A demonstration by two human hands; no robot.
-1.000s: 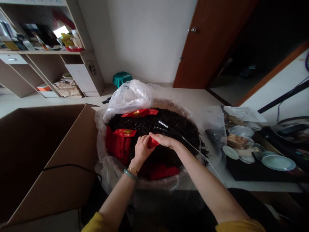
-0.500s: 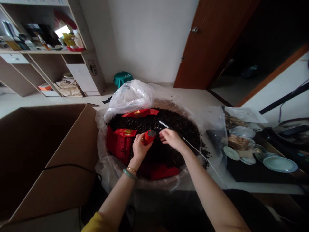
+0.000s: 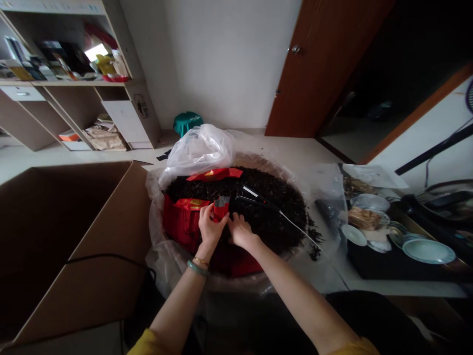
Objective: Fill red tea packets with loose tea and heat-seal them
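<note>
My left hand [image 3: 210, 228] is closed round a small red packet [image 3: 220, 209], its silvery end facing up. Just right of the packet is my right hand [image 3: 242, 231], low over the dark dried leaves [image 3: 275, 236]. Its fingers are curled, and their tips are partly hidden, so what they hold cannot be made out. Beyond it, a black two-armed tool like a hair straightener [image 3: 258, 199], with a red light and a white cord, lies on the leaves. Stacked red packets [image 3: 180, 227] stand at the left of the heap, and a flat red packet [image 3: 218, 174] lies behind.
Clear plastic sheeting [image 3: 201, 148] lines the round container of leaves. An open cardboard box [image 3: 111, 217] stands at left. To the right are a pale green dish [image 3: 428, 249] and a clear bag of brown pieces [image 3: 365, 217]. Shelves [image 3: 140, 113] and a door [image 3: 291, 93] stand behind.
My right hand has moved left and down, from beside the black tool to beside the red packet. My left hand has shifted slightly left and tilted the packet more upright.
</note>
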